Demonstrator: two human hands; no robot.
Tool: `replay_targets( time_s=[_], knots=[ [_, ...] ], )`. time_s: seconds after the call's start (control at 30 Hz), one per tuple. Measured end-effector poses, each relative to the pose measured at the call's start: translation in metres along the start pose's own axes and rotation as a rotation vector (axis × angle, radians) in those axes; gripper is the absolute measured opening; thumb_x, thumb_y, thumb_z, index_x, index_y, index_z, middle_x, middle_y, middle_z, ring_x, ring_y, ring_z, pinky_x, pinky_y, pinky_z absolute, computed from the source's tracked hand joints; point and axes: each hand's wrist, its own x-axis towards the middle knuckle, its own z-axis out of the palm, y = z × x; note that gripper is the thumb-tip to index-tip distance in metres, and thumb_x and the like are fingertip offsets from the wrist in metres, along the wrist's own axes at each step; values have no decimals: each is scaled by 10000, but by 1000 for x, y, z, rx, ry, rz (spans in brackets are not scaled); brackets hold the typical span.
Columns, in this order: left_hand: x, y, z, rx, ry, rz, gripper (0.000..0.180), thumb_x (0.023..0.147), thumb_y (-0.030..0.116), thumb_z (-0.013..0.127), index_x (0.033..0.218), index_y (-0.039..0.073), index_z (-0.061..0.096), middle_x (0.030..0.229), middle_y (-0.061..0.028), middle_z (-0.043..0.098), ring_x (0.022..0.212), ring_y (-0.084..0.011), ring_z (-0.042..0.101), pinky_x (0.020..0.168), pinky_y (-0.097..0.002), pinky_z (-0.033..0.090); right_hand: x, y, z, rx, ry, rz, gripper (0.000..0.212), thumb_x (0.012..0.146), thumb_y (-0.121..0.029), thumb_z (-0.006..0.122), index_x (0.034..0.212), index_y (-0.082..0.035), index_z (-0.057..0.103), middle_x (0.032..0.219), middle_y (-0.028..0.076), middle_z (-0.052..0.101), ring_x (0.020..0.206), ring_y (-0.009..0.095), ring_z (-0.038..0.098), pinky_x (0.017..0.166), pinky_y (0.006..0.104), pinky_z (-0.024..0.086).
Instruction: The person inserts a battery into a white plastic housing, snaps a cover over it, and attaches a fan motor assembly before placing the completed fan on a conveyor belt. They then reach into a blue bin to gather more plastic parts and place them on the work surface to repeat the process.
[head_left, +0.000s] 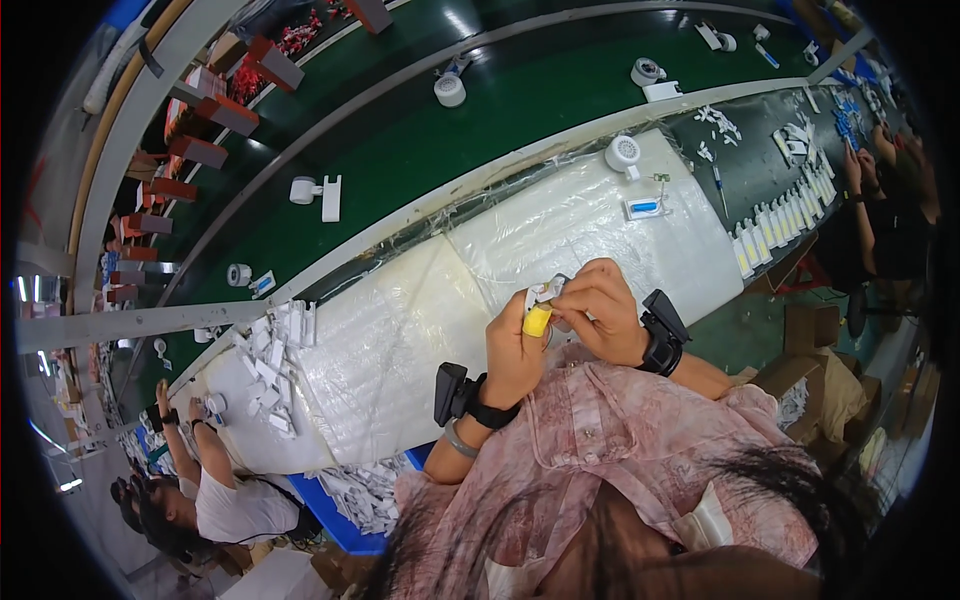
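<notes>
My left hand (513,352) is closed around a small white plastic part (543,293), held up in front of my chest. Something yellow (537,321) shows at the left thumb; I cannot tell whether it is a finger cover or belongs to the part. From the other side my right hand (604,312) pinches at the part's right edge, the fingertips partly hiding it. Beyond the hands on the padded bench lie a white round-headed unit (622,153) and an open white casing with a blue cell (646,207).
A green conveyor (390,140) carrying white units runs behind the plastic-covered bench (380,340). White casings (272,365) are heaped at the left, above a blue bin (340,525). Long white pieces (785,222) stand in a row at the right. Co-workers are at both ends.
</notes>
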Motion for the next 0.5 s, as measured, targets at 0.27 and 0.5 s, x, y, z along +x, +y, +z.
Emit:
replay_targets(
  time_s=[0.27,0.5],
  knots=[
    [24,-14,-16,-319,-19,-312,352,1021,298,391,1134,-1,537,775,-76,600,542,-113,532,454,-263,463,-3,18,-1,-42,-14,87,244,759,-44,717,985,-51,626,938,95,619,885,281,571,818,378,433],
    [83,-64,-98,-298,341,-345,498,975,500,401,920,41,586,726,-69,624,518,-150,581,424,-284,491,-33,103,-40,-273,-9,412,271,809,-18,650,1070,-9,576,1067,172,580,993,357,558,873,391,447]
  ],
)
